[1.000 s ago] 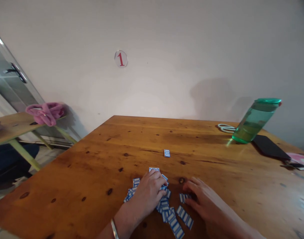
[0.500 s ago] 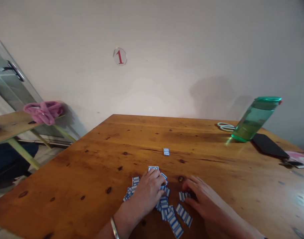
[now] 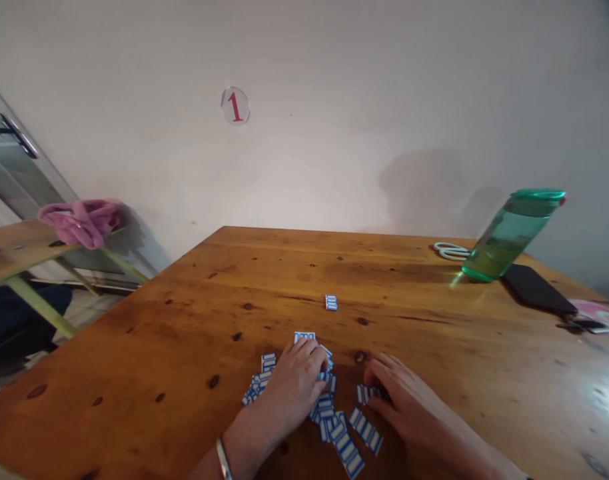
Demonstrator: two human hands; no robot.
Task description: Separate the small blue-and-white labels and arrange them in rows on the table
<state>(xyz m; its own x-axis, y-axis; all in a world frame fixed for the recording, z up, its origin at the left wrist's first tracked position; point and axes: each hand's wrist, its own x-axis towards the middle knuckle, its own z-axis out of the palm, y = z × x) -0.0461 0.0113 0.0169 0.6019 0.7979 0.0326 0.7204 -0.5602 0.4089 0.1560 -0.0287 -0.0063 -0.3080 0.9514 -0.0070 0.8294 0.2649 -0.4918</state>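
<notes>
A loose heap of small sheets of blue-bordered white labels (image 3: pixel 345 448) lies at the front of the wooden table (image 3: pixel 184 320). Over this heap rests my left hand (image 3: pixel 300 373), palm down, its fingers bent over the sheets and its thumb apart from them. It hides part of the heap. Just right of it, my right hand (image 3: pixel 397 395) has its thumb and fingers closed about the edge of a label sheet (image 3: pixel 363 394). Another label sheet (image 3: pixel 366 431) lies below that one. Farther up the table sits a single label piece (image 3: pixel 331 303), away from both hands.
A green water bottle (image 3: pixel 514 233) stands at the back right, near a white looped cable (image 3: pixel 449 251) and a flat black object (image 3: pixel 537 289). At left, a pink fuzzy item (image 3: pixel 82 222) lies on a second table (image 3: pixel 9 257). The wall (image 3: pixel 334 133) rises behind.
The view has shifted slightly, so everything sits a little differently in the picture. Both hands keep nearly the same place and pose among the label sheets.
</notes>
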